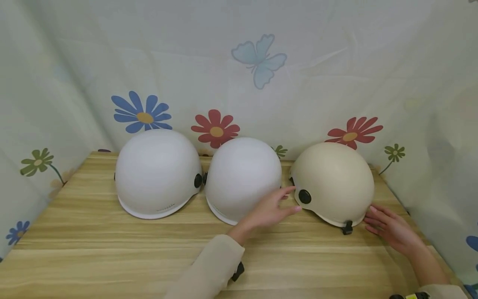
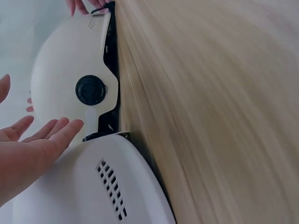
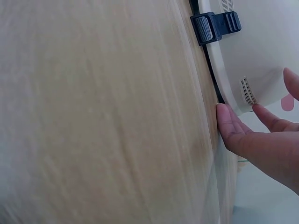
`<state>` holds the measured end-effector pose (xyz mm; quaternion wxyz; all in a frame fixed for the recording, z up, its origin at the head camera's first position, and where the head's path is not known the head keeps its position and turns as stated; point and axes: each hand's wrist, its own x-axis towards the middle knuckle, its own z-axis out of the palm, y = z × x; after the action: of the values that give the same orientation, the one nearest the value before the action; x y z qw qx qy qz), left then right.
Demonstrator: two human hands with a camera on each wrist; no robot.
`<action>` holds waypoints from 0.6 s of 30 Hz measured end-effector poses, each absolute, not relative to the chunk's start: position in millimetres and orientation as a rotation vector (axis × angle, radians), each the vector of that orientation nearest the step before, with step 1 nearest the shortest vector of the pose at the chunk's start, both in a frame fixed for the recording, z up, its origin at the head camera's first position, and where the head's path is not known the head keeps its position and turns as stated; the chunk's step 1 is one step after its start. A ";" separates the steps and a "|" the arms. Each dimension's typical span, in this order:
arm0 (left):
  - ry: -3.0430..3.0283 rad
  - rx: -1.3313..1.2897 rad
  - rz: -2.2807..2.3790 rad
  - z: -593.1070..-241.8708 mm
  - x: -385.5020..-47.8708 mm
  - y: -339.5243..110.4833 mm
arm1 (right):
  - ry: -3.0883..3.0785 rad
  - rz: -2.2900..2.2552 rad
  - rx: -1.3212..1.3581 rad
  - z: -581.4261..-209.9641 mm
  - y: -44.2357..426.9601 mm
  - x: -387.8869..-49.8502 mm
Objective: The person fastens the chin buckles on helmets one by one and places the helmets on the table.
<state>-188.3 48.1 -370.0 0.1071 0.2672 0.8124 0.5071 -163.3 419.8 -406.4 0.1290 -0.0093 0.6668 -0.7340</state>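
Note:
A beige helmet (image 1: 336, 182) sits dome up at the right of the row, with a black round disc (image 1: 305, 196) on its side and a black clip (image 1: 347, 227) at its rim. My left hand (image 1: 269, 209) reaches over the front of the middle white helmet (image 1: 242, 174), its fingers extended beside the beige helmet's left side. In the left wrist view those fingers (image 2: 70, 130) look straight; whether they touch the shell I cannot tell. At the opposite edge, my right hand (image 1: 393, 230) touches the beige rim near a vent (image 3: 247, 91), fingers fairly straight.
Another white helmet (image 1: 157, 174) stands at the left, almost against the middle one. All rest on a wood-grain table (image 1: 123, 249). A flower-printed curtain (image 1: 179, 70) hangs behind and along both sides.

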 end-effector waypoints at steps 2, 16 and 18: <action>2.379 0.756 1.494 -371.5 -190.0 53.0 | 1.921 -2.142 -0.044 -406.8 419.8 -163.2; 2.358 0.641 1.474 -389.6 -199.0 81.9 | 1.886 -2.168 -0.131 -410.1 419.9 -162.0; 2.357 0.645 1.467 -391.6 -199.8 85.5 | 1.880 -2.171 -0.134 -410.1 419.9 -161.9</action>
<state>-199.8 85.5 -391.6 0.1451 0.2239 0.8183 0.5091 -161.9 419.9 -410.1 0.1329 -0.0463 0.6480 -0.7485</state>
